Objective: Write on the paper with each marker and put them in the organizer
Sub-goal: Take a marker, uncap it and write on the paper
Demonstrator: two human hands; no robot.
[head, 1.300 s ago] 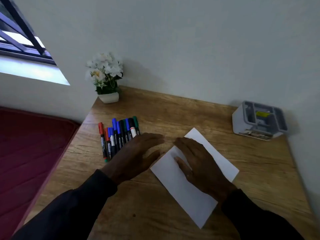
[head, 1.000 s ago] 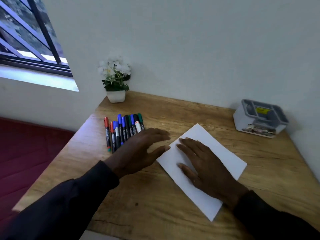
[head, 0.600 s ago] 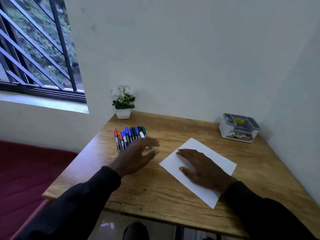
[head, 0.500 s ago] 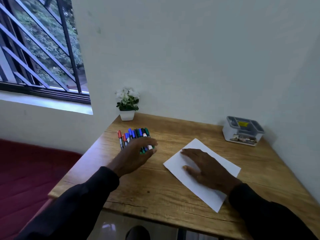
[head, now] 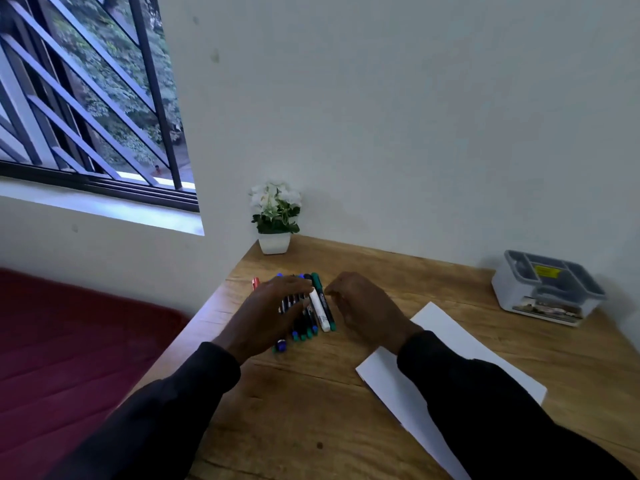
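A row of several markers (head: 313, 315) with red, blue, green and black caps lies near the left edge of the wooden desk (head: 311, 427). My left hand (head: 266, 315) lies over the row with its fingers spread and hides most of the markers. My right hand (head: 367, 308) hovers just right of the row, fingers loosely curled, its fingertips by the green-capped marker (head: 325, 306); it holds nothing. The white paper (head: 446, 330) lies at an angle under my right forearm. The grey organizer (head: 547, 287) stands at the far right by the wall.
A small white pot of white flowers (head: 275, 218) stands in the desk's back left corner. Beside the desk on the left lies a red mattress (head: 69, 358) below a barred window (head: 86, 91). A white wall runs behind the desk.
My right hand has left the paper and moved left to the markers. My left hand has slid further over the row. The camera has tilted up and back.
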